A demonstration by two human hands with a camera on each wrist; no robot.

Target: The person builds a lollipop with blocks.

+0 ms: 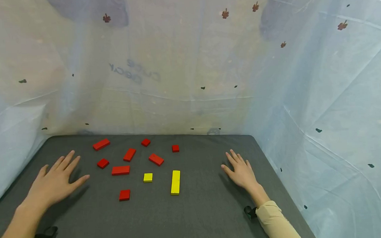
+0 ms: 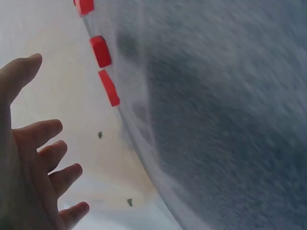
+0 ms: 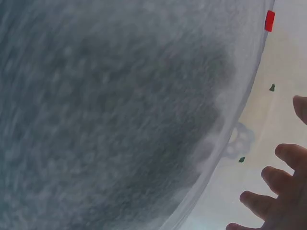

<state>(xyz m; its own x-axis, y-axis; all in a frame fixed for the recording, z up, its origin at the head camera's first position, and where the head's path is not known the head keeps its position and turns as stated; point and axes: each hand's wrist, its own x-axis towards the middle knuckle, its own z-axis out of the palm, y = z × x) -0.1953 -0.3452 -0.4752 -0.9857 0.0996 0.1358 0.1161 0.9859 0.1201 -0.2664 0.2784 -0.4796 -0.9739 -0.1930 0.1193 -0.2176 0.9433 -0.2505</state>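
Observation:
My left hand (image 1: 53, 182) hovers over the left side of the dark grey table with its fingers spread, holding nothing. Nearest to it lie a small red block (image 1: 103, 163) and a longer red block (image 1: 120, 170). Over the right side is my right hand (image 1: 241, 172), fingers extended and no object in its grasp. Between the hands, a long yellow block (image 1: 175, 182) and a yellow square block (image 1: 148, 177) lie flat. Another red block (image 1: 124, 195) sits closer to me. In the left wrist view, red blocks (image 2: 109, 88) show beyond the spread fingers.
Several more red blocks (image 1: 156, 159) are scattered toward the back of the table (image 1: 202, 219). Translucent plastic sheeting (image 1: 164, 113) with small leaf marks hangs behind the table and along its right side. A black strap (image 1: 250, 212) is at the right wrist.

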